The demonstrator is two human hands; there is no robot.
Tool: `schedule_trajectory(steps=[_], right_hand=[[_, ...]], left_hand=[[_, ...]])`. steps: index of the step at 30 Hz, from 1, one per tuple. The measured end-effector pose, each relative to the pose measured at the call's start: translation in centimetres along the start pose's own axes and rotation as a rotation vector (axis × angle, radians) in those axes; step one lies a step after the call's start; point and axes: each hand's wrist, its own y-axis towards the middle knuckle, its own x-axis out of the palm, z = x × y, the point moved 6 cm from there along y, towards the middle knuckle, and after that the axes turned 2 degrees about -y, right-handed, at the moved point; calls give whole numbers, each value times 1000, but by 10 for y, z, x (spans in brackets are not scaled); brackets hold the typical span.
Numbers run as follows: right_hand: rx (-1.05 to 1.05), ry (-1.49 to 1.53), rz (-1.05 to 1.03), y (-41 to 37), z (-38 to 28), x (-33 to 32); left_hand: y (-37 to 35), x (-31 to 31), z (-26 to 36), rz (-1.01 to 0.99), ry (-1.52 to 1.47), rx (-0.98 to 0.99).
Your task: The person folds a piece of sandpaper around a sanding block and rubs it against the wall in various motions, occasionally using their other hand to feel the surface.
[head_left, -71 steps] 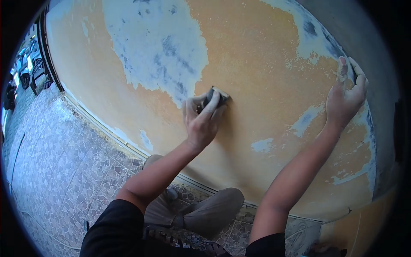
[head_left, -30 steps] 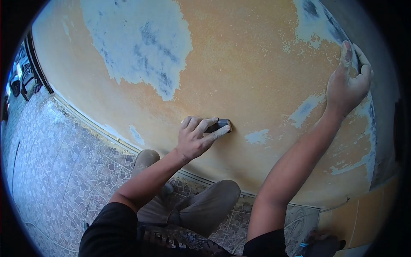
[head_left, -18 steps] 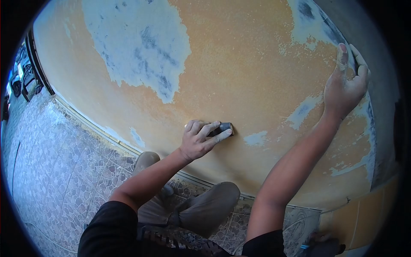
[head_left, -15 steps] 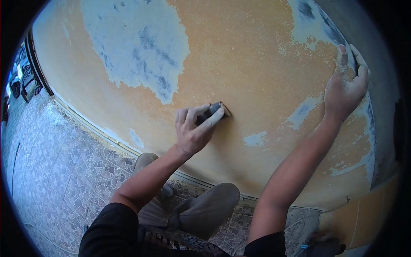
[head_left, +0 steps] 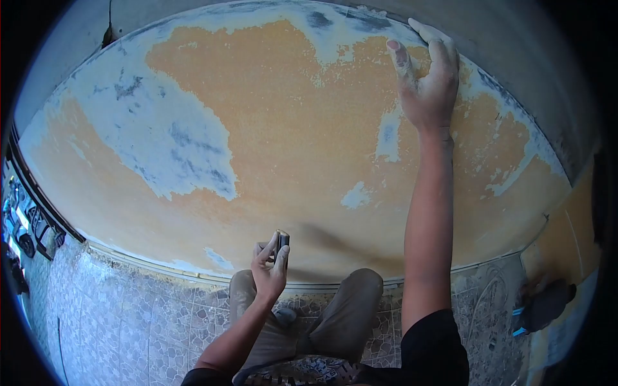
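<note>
My left hand (head_left: 269, 273) is low in front of the wall, above my knee. Between its thumb and fingers it holds a small dark sanding block (head_left: 283, 240) with a tan edge. Dusty and reaching far up, my right hand (head_left: 432, 83) is at the wall's upper edge, thumb apart from the fingers and nothing in its grasp. The wall (head_left: 290, 141) is orange-tan, with worn pale patches. A large bluish-white patch (head_left: 161, 132) with grey smudges lies on its left side, and a smaller pale patch (head_left: 388, 136) is just below my right hand.
My bent knees (head_left: 351, 302) are close to the wall's base, over a patterned tile floor (head_left: 122, 309). A dark object with light-blue parts (head_left: 544, 309) is at the lower right. Several dark items (head_left: 32, 225) stand at the far left.
The view has turned, showing more of the wall's upper edge. My left hand has drawn the block down and back from the wall face. My right hand's fingers have spread at the edge.
</note>
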Motion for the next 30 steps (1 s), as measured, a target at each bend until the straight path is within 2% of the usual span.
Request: schedule_trajectory(steps=[2,4,5,7,8,9,11,13,17,18,20,23,25,29,30], right_hand=[[86,76,182,-23,-7,-17],[220,236,147,-66,-41,-44],[339,392,74,-98,-59,-50],[752,809,-72,-177,-104,-47],[935,885,-176,-211,-131,-46],[1020,943,-228,-242,-158,-44],[1189,1080,-481,-284,-201,-47],[1501,1366,-463,-315,-234,-54],[1488,1417,-392,-317,-238,-60],[1487,1410,-384,-312,-237,-62],[1577,1565,-391,-304,-241,-59],[1556,1627,-361,-295,-234,-62],[1528,1602,-324,-291,-230,-65],[1455,1475,-186,-271,-207,-72],[1428,1395,-137,-257,-194,-75]], left_hand=[[-23,-3,-7,-54,-246,-177],[-34,-11,-9,-99,-453,-274],[-34,-15,-4,-104,-456,-256],[-37,-14,6,-159,-625,-315],[-38,-10,12,-209,-787,-348],[-38,-10,21,-219,-783,-335],[-41,-7,34,-301,-816,-352],[-48,-7,24,-332,-762,-343],[-54,-2,20,-309,-721,-338],[-55,1,19,-287,-757,-388],[-55,6,18,-267,-796,-440],[-48,11,11,-273,-844,-443],[-38,11,11,-271,-789,-322],[-11,20,48,-345,-683,-325],[5,18,66,-374,-508,-132]])
